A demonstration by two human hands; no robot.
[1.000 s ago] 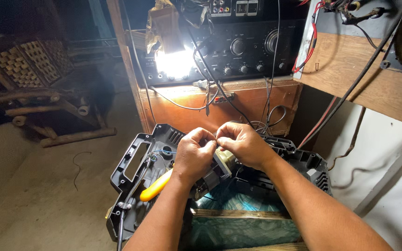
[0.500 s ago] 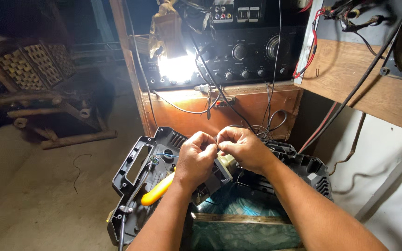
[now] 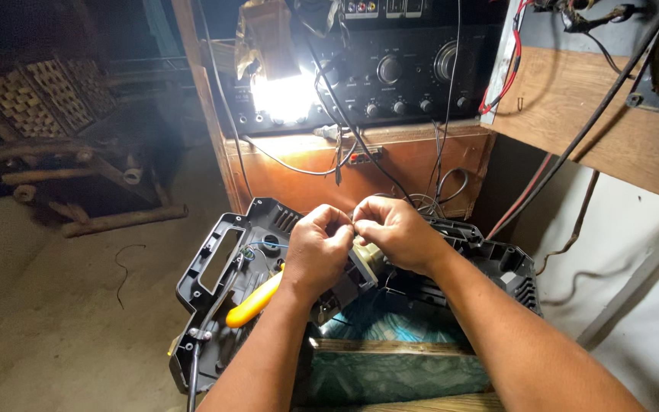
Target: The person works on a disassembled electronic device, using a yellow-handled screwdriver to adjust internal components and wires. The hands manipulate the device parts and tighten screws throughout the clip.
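My left hand (image 3: 319,250) and my right hand (image 3: 394,230) meet fingertip to fingertip above an opened black plastic device casing (image 3: 219,259). Both pinch something small between thumb and fingers, apparently a thin wire; it is too small to tell for sure. Under the hands sits a pale blocky part (image 3: 368,263) of the device. A yellow-handled tool (image 3: 255,301) lies in the casing below my left wrist. A thin blue wire (image 3: 265,246) runs across the casing towards my left hand.
A black amplifier with knobs (image 3: 390,72) sits on a wooden cabinet (image 3: 306,168) behind, with a bright lamp (image 3: 284,95) and hanging cables. A wooden chair frame (image 3: 47,137) stands at left on the dirt floor. A wooden shelf (image 3: 596,114) juts at right. A teal-patterned box (image 3: 390,366) lies below.
The hands stay pinched together over the casing, with only slight finger motion. The view has shifted a little.
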